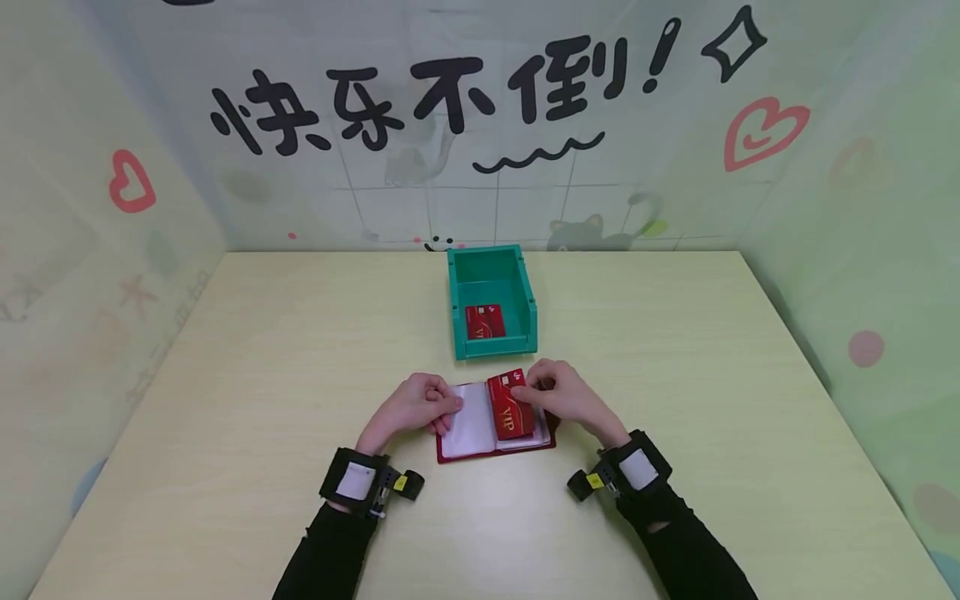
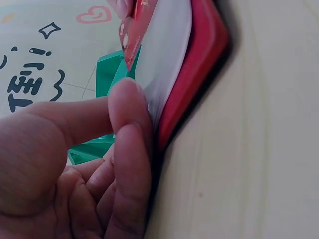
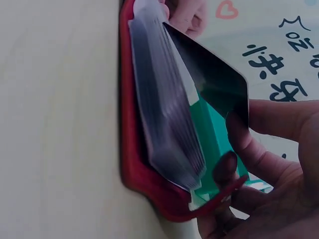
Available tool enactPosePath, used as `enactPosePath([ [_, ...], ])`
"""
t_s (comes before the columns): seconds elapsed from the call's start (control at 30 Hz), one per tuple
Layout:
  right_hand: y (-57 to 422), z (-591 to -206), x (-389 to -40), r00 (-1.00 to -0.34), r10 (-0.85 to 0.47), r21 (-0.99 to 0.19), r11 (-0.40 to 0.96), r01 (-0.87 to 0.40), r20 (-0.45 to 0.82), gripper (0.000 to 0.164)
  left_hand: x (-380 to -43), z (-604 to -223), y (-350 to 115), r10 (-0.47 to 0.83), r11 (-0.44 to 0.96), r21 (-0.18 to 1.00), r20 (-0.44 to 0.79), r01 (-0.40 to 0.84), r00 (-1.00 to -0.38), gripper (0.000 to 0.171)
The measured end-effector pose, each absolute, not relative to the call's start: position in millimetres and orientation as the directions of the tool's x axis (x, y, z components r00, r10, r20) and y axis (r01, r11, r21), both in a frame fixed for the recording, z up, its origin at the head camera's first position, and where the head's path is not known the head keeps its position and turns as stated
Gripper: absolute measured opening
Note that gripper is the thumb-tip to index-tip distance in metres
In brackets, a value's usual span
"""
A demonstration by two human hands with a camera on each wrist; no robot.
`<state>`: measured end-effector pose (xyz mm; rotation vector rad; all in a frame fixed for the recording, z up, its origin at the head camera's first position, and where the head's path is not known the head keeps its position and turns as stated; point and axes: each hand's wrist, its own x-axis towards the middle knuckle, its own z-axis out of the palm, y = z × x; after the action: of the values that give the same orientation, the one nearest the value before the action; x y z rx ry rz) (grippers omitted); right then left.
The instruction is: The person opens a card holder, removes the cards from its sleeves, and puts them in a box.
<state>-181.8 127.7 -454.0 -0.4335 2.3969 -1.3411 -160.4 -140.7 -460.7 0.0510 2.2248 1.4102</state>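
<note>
A red-covered card holder [image 1: 468, 427] lies spread on the table, its clear plastic sleeves [image 3: 162, 109] stacked on the right side. My right hand [image 1: 567, 393] pinches a red VIP card [image 1: 512, 419] between thumb and finger, tilted above the right-hand sleeves. In the right wrist view the card's dark back [image 3: 212, 72] faces the camera, with its lower corner near the sleeves; whether it touches them I cannot tell. On the other side, my left hand [image 1: 418, 403] pinches the outer edge of the card holder's left page between thumb and forefinger.
Behind the card holder stands a teal plastic bin [image 1: 497, 345], with another red card [image 1: 484, 322] lying inside near its front wall. The pale wooden table [image 1: 315, 333] reaches back to a printed cloth backdrop [image 1: 300, 208], with similar cloth at both sides.
</note>
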Motion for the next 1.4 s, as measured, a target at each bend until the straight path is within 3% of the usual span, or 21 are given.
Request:
enactPosePath([
  [0.17,135,-443,-191,-0.895,-0.412,-0.867,0.493,-0.065,-0.168,0.023,-161,-461,-141,0.296,0.446,0.861,-0.398,-0.242,-0.868,0.016],
  [0.6,118,-416,-219,-0.960,-0.278,-0.839,0.532,-0.120,-0.039,0.021,-160,-463,-143,0.297,0.436,0.865,-0.398,-0.247,-0.868,0.016],
  [0.9,93,-401,-241,-0.966,-0.255,-0.751,0.627,-0.204,0.050,0.052,-161,-464,-143,0.292,0.448,0.859,-0.404,-0.249,-0.867,0.018],
  [1.4,57,-395,-270,-0.962,-0.267,-0.615,0.767,-0.184,-0.046,0.051,-163,-464,-144,0.304,0.430,0.866,-0.404,-0.254,-0.863,0.018],
])
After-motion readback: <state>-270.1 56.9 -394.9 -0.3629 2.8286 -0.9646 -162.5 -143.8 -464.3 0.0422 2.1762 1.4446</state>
